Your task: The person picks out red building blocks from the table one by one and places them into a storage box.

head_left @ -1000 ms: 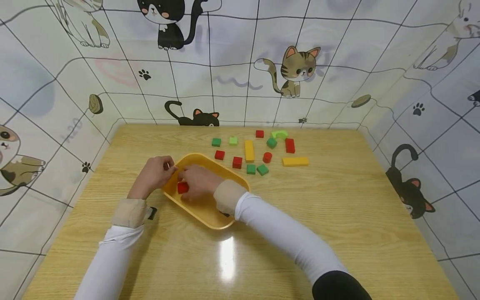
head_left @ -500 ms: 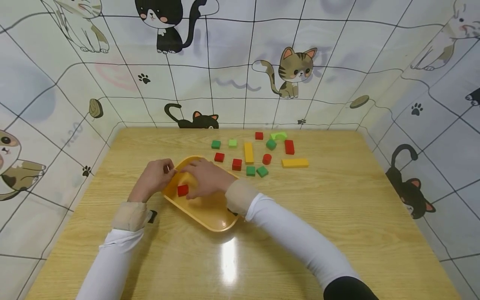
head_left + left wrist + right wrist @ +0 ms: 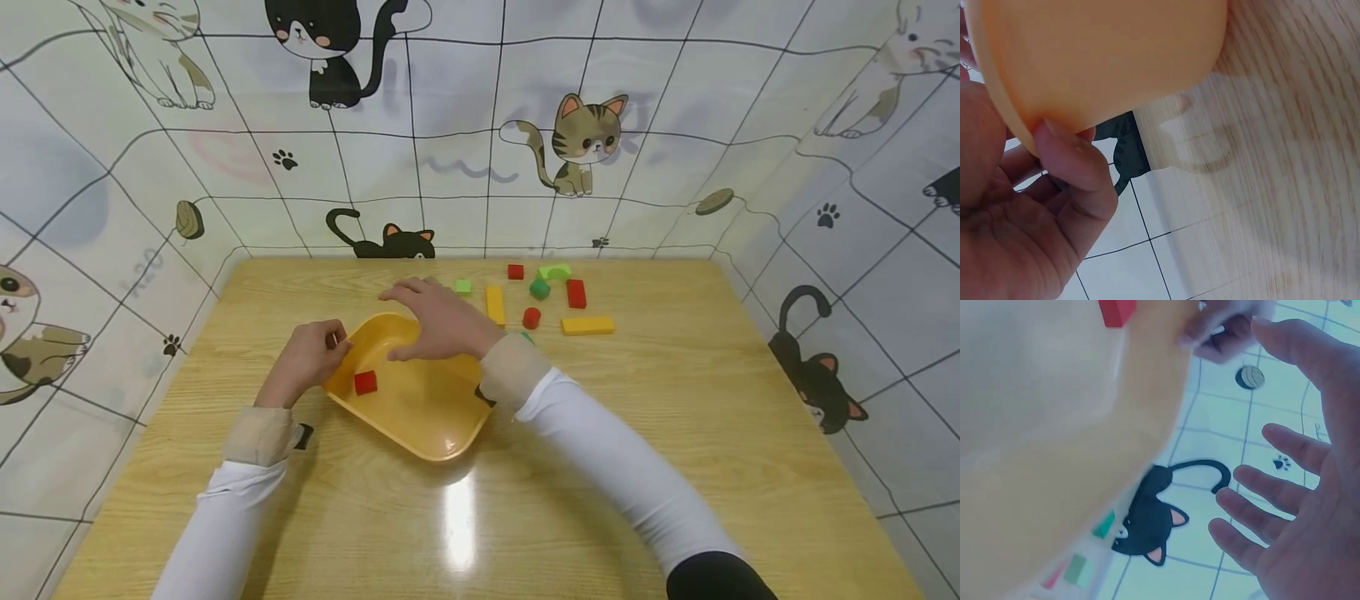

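Note:
A yellow plastic tray (image 3: 427, 417) stands on the wooden table, with one red block (image 3: 365, 382) lying inside toward its left end. My left hand (image 3: 311, 358) pinches the tray's left rim; in the left wrist view the thumb (image 3: 1075, 156) presses the rim and the fingers are behind it. My right hand (image 3: 446, 321) is over the tray's far edge with fingers spread and nothing held. In the right wrist view its fingers (image 3: 1272, 490) are apart and the palm is bare.
Behind the tray lie loose blocks: a red cylinder (image 3: 532, 317), a yellow bar (image 3: 587, 325), another yellow bar (image 3: 495, 305), a light green arch (image 3: 555, 272) and a red block (image 3: 576, 293). My right hand hides several others. A cat-patterned sheet (image 3: 465, 167) rises along the table's back edge.
My right hand has let go of the red block in the tray, opened, and moved up and right toward the far edge. The left hand keeps its hold on the rim.

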`<state>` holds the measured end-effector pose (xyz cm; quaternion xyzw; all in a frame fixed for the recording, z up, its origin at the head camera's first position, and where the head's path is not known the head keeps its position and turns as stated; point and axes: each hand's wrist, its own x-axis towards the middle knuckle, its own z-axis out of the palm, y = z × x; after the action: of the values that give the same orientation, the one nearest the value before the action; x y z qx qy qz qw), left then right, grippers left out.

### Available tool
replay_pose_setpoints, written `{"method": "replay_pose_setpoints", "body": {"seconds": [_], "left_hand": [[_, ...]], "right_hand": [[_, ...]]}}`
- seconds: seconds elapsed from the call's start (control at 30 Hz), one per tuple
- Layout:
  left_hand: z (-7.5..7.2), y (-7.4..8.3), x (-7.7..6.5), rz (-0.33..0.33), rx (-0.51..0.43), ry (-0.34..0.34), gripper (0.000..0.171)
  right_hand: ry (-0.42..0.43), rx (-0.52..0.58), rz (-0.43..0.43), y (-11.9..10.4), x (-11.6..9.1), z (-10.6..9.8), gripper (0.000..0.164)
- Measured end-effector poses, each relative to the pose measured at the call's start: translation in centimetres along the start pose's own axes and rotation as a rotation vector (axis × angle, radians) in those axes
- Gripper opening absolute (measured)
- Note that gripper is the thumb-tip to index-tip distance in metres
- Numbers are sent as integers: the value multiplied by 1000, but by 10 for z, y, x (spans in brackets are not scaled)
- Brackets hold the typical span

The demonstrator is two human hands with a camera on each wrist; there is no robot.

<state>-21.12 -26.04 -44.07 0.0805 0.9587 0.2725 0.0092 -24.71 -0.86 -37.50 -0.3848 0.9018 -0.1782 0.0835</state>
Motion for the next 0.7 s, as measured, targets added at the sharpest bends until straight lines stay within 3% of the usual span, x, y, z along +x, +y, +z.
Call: {"method": "replay_pose_setpoints", "body": {"seconds": [0.4,0.7], "left_hand": [[-1,0,-1,15,4,25,16],[-2,4,-2,16,6,26,17]], "right_hand": [[49,29,79,22,-10,-28,87],[76,16,176,53,-22,-44,89]]}}
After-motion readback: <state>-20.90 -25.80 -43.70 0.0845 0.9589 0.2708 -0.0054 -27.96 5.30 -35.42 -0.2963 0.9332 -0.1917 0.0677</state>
